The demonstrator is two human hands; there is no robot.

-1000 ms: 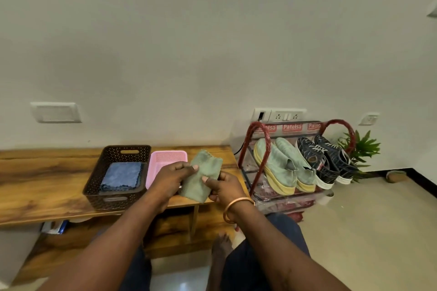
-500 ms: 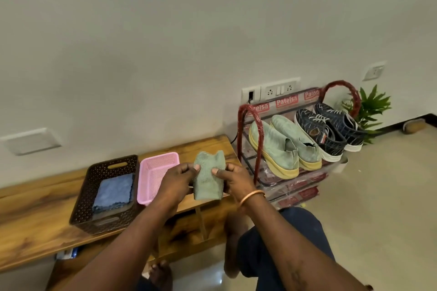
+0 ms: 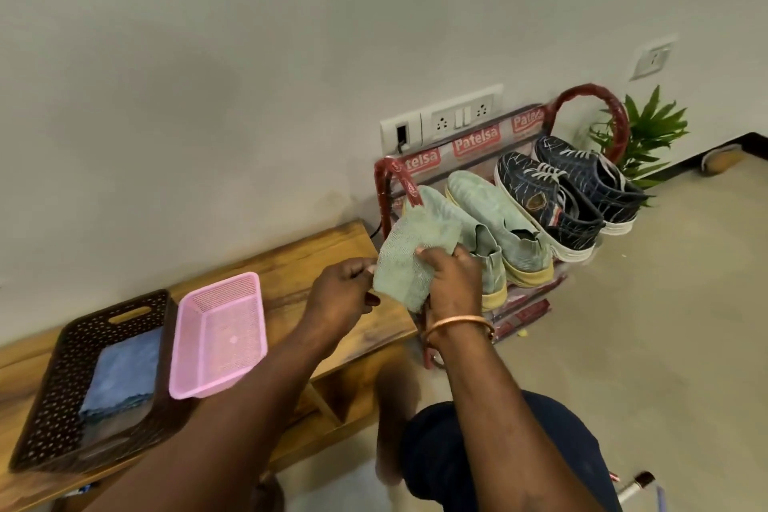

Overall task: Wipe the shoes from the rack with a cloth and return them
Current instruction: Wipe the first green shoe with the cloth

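I am holding the pale green woven cloth [image 3: 401, 262] between both hands, my left hand [image 3: 340, 297] pinching its left edge and my right hand [image 3: 451, 283] gripping its right side, just in front of the green slip-on shoes [image 3: 486, 229] sitting beside dark blue lace-up sneakers [image 3: 565, 187] on the red-framed rack [image 3: 392, 183].

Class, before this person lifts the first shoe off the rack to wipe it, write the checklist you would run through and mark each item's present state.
1. Cloth in hand: ok. The green cloth is pinched by the left hand and the right hand.
2. A hand free to take a shoe: not ok, both hold the cloth.
3. Shoes on the shoe rack: ok. The green slip-on shoes and the dark lace-up sneakers sit on the top shelf.
4. Nearest shoe reachable: ok, apparently just behind the right hand.
5. Shoe dirt: cannot tell.
6. Spare cloth: ok, a blue cloth lies in the brown basket.
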